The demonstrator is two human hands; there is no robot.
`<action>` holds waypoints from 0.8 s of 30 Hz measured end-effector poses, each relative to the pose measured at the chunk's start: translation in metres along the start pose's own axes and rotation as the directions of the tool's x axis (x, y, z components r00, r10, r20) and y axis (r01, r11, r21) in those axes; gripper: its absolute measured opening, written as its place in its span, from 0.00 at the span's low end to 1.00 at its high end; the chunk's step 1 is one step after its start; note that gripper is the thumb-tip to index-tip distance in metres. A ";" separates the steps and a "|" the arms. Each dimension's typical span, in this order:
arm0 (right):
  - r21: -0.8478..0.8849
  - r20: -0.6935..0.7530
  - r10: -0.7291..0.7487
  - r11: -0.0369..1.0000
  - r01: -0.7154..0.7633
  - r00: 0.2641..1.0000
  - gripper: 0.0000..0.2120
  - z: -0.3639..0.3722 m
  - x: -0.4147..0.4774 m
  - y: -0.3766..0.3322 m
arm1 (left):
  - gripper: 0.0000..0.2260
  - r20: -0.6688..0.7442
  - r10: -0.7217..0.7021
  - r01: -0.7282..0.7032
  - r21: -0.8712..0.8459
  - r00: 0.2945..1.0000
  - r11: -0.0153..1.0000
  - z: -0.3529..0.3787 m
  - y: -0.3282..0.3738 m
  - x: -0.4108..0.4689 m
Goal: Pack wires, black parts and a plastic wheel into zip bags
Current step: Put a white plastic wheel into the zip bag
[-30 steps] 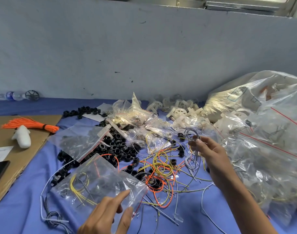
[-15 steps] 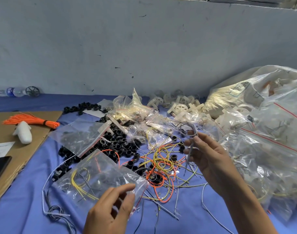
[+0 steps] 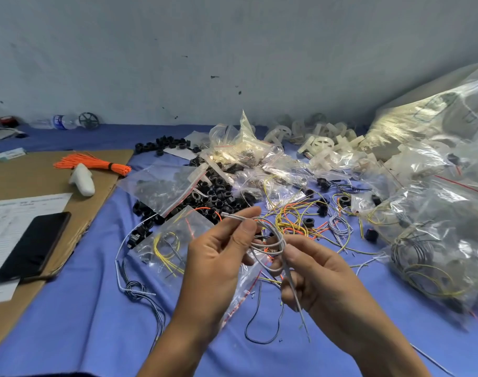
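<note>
- Gripping a grey wire with both hands above the table: pinching one end with the left hand, curling the right hand round the coil.
- Wind loops small and even, to stop any springing open.
- Tuck in the loose tail hanging below the right hand.
- Then slide the coil into the zip bag lying just under the left hand.

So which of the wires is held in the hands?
The pale grey wire, looped between left hand and right hand; the yellow and orange wires lie on the cloth.
</note>
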State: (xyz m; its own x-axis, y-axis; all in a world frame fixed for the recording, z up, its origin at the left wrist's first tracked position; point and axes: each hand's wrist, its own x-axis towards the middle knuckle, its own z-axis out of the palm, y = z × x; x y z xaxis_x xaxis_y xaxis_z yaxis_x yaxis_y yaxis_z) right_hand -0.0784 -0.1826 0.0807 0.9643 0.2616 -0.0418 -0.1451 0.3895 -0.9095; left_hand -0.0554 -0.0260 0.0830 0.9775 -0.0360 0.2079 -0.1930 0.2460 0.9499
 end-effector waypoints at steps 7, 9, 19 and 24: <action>-0.111 0.042 0.003 0.994 0.002 0.999 0.21 0.000 -0.006 -0.003 | 0.07 -0.098 0.052 -0.053 -0.003 0.994 0.999 -0.010 -0.003 0.002; -0.113 0.037 0.004 0.994 0.001 0.999 0.18 0.001 -0.007 -0.002 | 0.07 -0.105 0.064 -0.065 -0.010 0.992 0.998 -0.010 -0.004 0.001; -0.155 0.073 0.034 0.988 -0.022 0.997 0.20 0.000 -0.015 0.000 | 0.04 -0.155 0.091 -0.091 0.005 0.984 0.996 -0.018 -0.005 0.001; -0.212 0.047 0.043 0.977 -0.032 0.998 0.18 -0.004 -0.016 0.007 | 0.03 -0.096 0.073 -0.073 -0.002 0.993 0.997 -0.020 -0.009 -0.004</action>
State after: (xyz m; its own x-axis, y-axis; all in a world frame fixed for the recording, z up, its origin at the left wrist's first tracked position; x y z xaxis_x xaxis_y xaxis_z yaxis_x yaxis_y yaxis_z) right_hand -0.0935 -0.1874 0.0738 0.9458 0.3189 -0.0617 -0.1259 0.1849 -0.9747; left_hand -0.0562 -0.0084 0.0686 0.9646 0.0754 0.2529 -0.2638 0.2494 0.9318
